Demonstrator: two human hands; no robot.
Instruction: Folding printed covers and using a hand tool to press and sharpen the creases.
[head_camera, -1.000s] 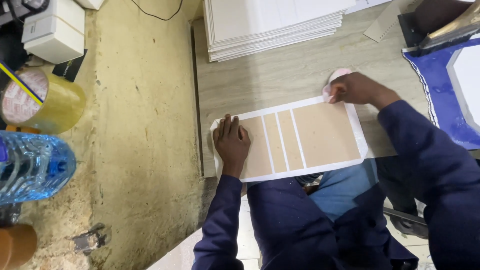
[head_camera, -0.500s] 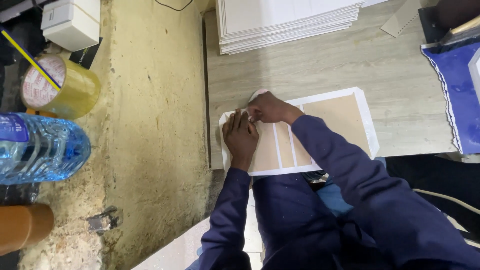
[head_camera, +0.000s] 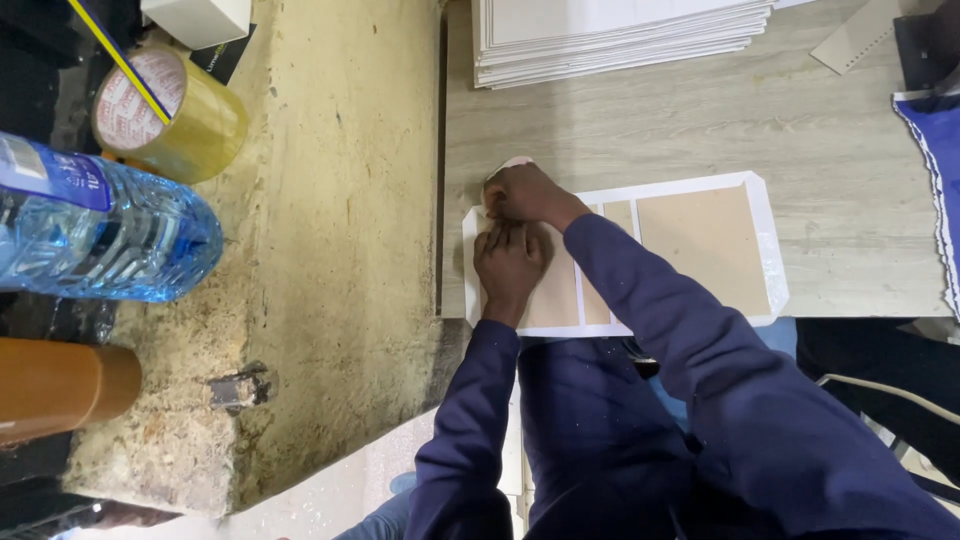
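Note:
A white sheet with brown cardboard panels (head_camera: 705, 245) lies on the grey wooden table (head_camera: 640, 130) near its front edge. My left hand (head_camera: 508, 262) rests flat, fingers together, on the sheet's left panel. My right hand (head_camera: 522, 195) reaches across just above it at the sheet's top-left corner, closed around a small pale pad (head_camera: 510, 163) that presses on the sheet. Both arms wear dark blue sleeves.
A stack of white boards (head_camera: 620, 35) lies at the table's far edge. A blue cloth (head_camera: 935, 170) hangs at the right. On the rough concrete ledge (head_camera: 330, 250) to the left stand a tape roll (head_camera: 165, 115), a water bottle (head_camera: 95, 240) and a brown cylinder (head_camera: 60, 385).
My right hand has swept from the sheet's far right corner to its top-left corner, next to the left hand. The left hand has stayed in place.

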